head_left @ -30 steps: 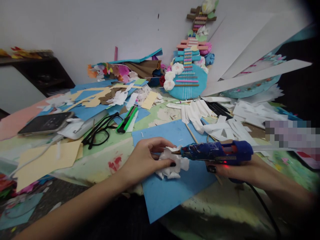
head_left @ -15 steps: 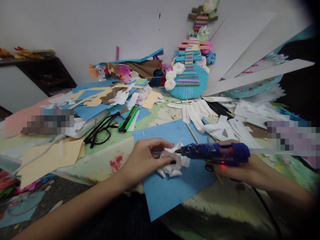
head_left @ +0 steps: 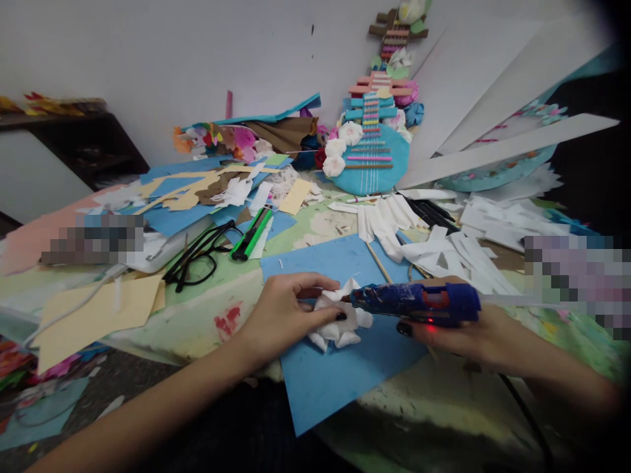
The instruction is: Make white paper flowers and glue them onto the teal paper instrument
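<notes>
At the left edge of the desk (head_left: 192, 325), a cream paper sheet (head_left: 93, 318) is found. Beside it, black-framed eyeglasses (head_left: 183, 270) are laid, followed by a green utility knife (head_left: 252, 234). The white paper flower (head_left: 351, 320) is gripped at its left side by the left hand (head_left: 279, 318), its fingers clamped on the petals, thumb in front. The flower is held above a blue sheet (head_left: 335, 391) at the front of the desk. Behind, a blue model guitar (head_left: 397, 154) trimmed with white flowers is stood near the wall. A thin wooden stick (head_left: 378, 263) and white paper strips (head_left: 387, 226) are noted near the sheet's far edge. The blue glue gun (head_left: 409, 303), red indicator lit, is held roughly level by the right hand (head_left: 466, 338), fingers closed around it; its nozzle is directed leftward at the flower. Whether the trigger is pressed cannot be told.
</notes>
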`<state>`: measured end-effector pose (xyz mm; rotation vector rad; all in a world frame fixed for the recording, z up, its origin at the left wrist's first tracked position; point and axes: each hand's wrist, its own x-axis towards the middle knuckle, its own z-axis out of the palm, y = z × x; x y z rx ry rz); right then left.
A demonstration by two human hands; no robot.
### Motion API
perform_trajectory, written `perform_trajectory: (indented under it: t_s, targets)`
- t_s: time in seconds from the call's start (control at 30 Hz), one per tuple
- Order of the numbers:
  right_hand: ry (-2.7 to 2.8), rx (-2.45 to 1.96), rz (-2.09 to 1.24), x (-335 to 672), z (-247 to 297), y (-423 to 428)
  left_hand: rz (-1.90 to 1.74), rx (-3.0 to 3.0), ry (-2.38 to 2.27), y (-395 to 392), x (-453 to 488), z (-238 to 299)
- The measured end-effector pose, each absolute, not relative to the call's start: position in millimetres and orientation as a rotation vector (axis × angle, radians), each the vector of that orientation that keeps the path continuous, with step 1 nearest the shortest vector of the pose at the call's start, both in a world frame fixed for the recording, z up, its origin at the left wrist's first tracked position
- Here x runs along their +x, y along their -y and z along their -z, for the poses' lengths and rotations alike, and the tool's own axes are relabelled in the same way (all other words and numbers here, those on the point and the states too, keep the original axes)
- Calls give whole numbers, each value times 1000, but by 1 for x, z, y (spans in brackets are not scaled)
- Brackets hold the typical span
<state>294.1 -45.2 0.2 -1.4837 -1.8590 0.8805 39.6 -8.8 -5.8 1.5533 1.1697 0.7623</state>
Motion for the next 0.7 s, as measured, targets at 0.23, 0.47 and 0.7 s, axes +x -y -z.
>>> perform_trajectory:
  t_s: [0.23, 0.47, 0.7]
  targets:
    - [1822, -1494, -873, 292, 0, 44, -736, 1546, -1201, 8, 40, 5]
    - [1845, -1539, -830, 292, -7, 42, -748, 1576, -1217, 8, 40, 3]
    - [1824, -1548, -812, 297, -4, 46, -781, 1656, -1208, 7, 39, 6]
